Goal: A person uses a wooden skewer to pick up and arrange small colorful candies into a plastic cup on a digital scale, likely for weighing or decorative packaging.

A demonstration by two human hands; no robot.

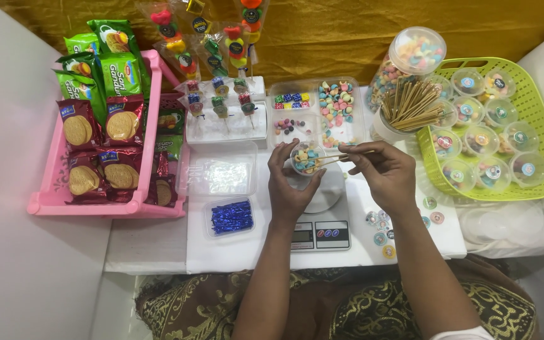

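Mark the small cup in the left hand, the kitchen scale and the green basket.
small cup [308, 158], head view, on the candies inside it.
kitchen scale [326, 234], head view, on its front panel.
green basket [539, 107], head view, on its right rim.

We are holding a small clear cup [307, 157] of pastel candies in our left hand [289, 182] above a kitchen scale [322, 217], while our right hand [382, 171] is pinching wooden sticks [341, 157] whose tips are reaching into it.
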